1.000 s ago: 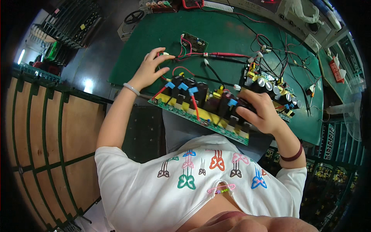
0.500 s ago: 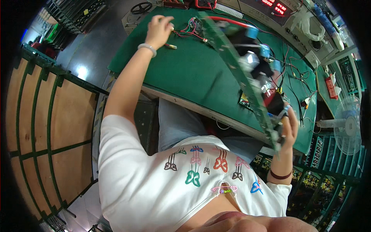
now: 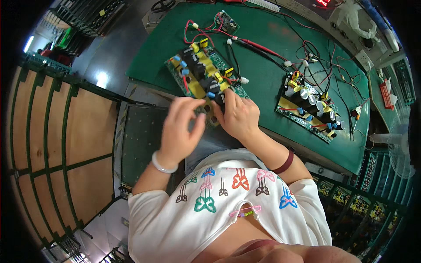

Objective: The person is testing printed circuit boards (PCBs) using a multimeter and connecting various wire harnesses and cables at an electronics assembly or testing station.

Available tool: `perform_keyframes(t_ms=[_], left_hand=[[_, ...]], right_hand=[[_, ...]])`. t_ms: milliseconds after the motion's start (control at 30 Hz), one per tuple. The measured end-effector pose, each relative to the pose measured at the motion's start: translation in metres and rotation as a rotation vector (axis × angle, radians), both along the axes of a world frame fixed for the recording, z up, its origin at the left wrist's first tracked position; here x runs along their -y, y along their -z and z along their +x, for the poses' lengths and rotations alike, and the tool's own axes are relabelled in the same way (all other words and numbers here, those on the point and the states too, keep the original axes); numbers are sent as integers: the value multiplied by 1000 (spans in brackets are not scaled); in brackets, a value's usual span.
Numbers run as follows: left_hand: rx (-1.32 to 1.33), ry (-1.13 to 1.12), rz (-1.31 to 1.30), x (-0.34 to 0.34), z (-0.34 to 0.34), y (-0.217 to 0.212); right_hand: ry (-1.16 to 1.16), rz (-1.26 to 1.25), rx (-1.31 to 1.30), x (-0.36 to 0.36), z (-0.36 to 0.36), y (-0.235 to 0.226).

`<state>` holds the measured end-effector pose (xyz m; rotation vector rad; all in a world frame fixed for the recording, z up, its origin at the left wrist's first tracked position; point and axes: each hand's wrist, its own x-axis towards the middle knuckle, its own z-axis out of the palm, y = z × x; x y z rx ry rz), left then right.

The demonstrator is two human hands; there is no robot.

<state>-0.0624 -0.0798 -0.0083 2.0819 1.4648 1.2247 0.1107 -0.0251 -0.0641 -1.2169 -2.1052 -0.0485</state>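
Note:
A large green circuit board (image 3: 193, 78) with yellow, black and blue parts lies tilted at the left front of the green table, its near end reaching over the table edge. My right hand (image 3: 241, 115) grips its near right part, fingers curled among the black components. Just in front of the same end is my left hand (image 3: 180, 129), slightly blurred, thumb and fingers apart with nothing visible between them. A red-and-white wire with a white connector (image 3: 195, 26) runs by the board's far end. Beside its right edge lies a black lead with a white plug (image 3: 244, 80).
A second populated board (image 3: 309, 109) rests on the table (image 3: 258, 61) at right. A small board (image 3: 227, 23) sits at the back, near a red test probe (image 3: 258, 46). Tangled wires (image 3: 326, 65) spread at the back right. A white fan (image 3: 400, 142) stands beyond.
The large board, held up on edge by my right hand at the right, has come down at the left front. My left hand has drawn back from the wires toward its near end.

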Motion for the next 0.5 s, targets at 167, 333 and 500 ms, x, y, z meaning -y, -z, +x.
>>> perform_keyframes(t_ms=[167,333,500], left_hand=[[-127,-19,32,4,22,34],[-236,-202,80,1,43,37],[-523,-349,-346,-21,68,18]], right_hand=[[36,-91,27,2,-2,-12],[-110,-98,-152,23,59,-34],[-155,-299,-227,48,96,-16]])
